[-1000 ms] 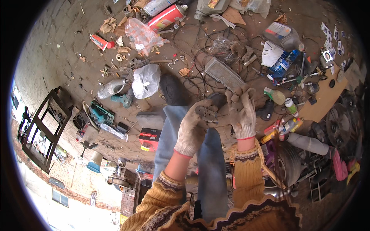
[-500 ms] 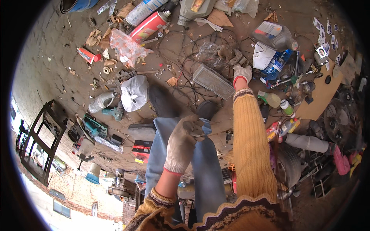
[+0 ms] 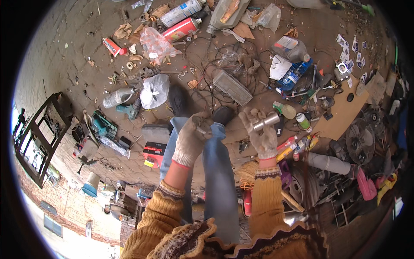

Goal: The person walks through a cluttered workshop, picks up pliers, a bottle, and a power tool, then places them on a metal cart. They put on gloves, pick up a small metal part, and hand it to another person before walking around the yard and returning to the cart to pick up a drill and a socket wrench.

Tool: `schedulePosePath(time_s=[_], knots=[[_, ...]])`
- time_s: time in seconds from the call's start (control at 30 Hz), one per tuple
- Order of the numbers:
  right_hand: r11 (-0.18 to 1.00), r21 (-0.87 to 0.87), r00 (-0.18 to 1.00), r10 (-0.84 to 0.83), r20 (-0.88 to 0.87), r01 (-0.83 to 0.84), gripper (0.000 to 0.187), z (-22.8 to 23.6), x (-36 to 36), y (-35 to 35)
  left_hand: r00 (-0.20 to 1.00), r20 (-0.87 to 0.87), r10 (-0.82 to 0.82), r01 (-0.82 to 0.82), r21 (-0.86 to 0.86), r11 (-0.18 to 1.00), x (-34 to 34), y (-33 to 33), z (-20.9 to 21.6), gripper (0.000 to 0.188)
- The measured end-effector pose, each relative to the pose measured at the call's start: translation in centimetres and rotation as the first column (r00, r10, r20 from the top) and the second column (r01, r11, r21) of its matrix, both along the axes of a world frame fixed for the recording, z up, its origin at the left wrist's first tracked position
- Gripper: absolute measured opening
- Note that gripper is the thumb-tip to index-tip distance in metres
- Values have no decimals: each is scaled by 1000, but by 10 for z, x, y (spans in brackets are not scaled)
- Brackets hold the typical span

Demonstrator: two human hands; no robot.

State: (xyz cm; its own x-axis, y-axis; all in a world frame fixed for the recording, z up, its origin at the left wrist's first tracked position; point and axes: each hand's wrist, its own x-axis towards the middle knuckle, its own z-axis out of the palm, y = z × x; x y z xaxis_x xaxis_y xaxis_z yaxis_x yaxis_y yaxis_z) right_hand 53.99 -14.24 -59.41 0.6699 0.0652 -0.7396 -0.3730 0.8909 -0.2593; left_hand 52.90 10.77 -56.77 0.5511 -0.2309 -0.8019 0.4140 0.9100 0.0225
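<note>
The right hand [image 3: 262, 144], gloved, holds a silver cylinder [image 3: 268, 121] slantwise across half-curled fingers, its far end projecting; the loose hold presumably suffices because the fingers cradle the piece. The left hand [image 3: 187, 140], also gloved, is closed around a small metal part [image 3: 202, 126], mostly hidden by the fingers, perhaps gripped tightly because it is small. Both pieces are above the ground, apart, one either side of the right boot [image 3: 223, 115], probably for easy viewing. Beyond lies a grey case [image 3: 233, 87]; to its right, a blue tray [image 3: 295, 75] and cardboard sheet [image 3: 340, 114], seemingly within reach.
</note>
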Motion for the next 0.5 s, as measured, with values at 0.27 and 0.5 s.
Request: schedulePosePath(time_s=[0.27,0.5], knots=[[873,-245,900,371,-228,-422,49,176,26,58,982,93,-164,143,201,969,20,30,157,56],[345,-836,691,720,-56,-427,43,359,45,141,965,226,-136,104,147,984,36,57,329,57]])
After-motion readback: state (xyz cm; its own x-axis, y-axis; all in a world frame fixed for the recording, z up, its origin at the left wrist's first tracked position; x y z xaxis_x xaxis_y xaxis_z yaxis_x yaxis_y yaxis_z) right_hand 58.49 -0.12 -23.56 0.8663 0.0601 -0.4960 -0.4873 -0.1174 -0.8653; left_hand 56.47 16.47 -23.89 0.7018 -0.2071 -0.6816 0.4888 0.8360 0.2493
